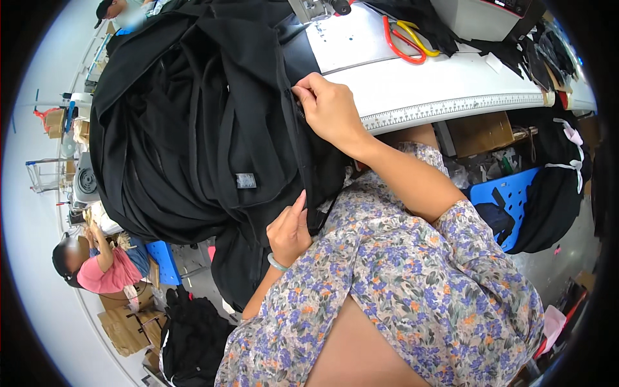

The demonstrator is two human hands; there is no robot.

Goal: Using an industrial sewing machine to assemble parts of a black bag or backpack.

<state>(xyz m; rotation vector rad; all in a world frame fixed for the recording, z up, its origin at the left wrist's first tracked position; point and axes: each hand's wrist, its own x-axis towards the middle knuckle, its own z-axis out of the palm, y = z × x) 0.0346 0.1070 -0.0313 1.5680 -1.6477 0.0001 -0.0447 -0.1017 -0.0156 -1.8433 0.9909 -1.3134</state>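
A soft, matte black fabric garment with a small grey label drapes off the white table at ten o'clock; the right hand pinches its folded edge, and the left hand apparently clamps the lower edge.

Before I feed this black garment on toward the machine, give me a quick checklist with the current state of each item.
1. Right hand pinching the edge of the black garment at the table edge: ok.
2. Left hand gripping the same edge lower down, near the lap: ok.
3. Edge running taut and straight between the two hands: cannot tell, black folds hide it.
4. White table bare ahead of the right hand: ok.
5. Scissors lying apart from the fabric: ok.
6. Bulk of garment supported: not ok, much of it hangs off the table's left side.
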